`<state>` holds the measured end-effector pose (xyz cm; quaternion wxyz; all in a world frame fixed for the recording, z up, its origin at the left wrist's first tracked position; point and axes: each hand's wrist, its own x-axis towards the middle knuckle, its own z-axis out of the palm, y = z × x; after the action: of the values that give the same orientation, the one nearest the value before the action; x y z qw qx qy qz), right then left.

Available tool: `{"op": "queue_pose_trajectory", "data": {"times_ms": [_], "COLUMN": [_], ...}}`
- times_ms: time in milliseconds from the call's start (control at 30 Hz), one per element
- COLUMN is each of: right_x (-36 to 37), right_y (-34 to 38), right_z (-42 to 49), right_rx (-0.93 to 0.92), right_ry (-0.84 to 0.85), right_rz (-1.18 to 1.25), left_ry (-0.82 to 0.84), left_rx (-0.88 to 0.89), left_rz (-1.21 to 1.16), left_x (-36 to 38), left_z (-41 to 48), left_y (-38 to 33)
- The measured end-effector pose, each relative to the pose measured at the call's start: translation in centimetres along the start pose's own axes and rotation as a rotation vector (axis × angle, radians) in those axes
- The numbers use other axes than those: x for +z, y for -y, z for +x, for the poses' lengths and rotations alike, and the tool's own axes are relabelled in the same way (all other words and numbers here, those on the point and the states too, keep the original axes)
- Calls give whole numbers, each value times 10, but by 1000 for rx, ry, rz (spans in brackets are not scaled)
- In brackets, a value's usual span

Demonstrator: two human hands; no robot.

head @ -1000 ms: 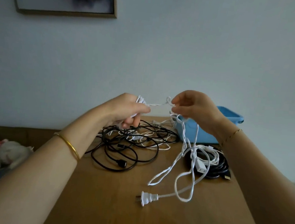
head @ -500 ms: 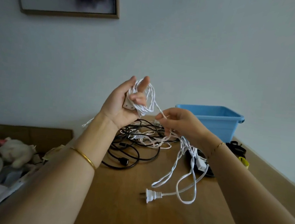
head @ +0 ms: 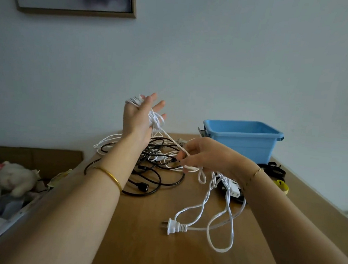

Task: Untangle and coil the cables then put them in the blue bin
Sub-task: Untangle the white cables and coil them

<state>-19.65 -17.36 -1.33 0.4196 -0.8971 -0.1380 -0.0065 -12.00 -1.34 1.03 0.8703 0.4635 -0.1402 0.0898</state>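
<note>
Slanting down from coils round the straight-fingered left hand (head: 135, 121), the twisted white cable (head: 156, 120) is pinched by the right hand (head: 208, 157) (ribbed plug (head: 174, 227) pointed left).

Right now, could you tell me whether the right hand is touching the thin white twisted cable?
Touching: the head view shows the right hand pinching the thin white twisted cable between its fingertips.

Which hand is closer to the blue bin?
The right hand. It sits low, just left of the blue bin, pinching the white cable; the left hand is raised farther left.
</note>
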Motion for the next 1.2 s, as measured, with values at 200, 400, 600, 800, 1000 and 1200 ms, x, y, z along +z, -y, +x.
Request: {"op": "queue_pose_trajectory", "data": {"times_ms": [200,400,600,800,1000,1200], "right_x": [4,-3,-10,-17,-14,-17], "right_y": [9,9,-4,-8,-11,-14], "right_z": [-3,-7,0,8,13,15], "right_rx": [-50,-39,123,180,224,179], "right_ry": [-22,-93,-105,28,56,-75], "right_rz": [-70,184,729,939,891,542], "left_ry": [157,321,562,737,277,-41], "left_rx": [421,440,207,68,285,259], "left_rz": [805,1332,1166,1143,1390,1188], "left_x": [-5,-5,0,1,-5,-3], "left_z": [-8,-21,-32,-32,-12,11], "left_y": [19,23,11,7,11,-4]}}
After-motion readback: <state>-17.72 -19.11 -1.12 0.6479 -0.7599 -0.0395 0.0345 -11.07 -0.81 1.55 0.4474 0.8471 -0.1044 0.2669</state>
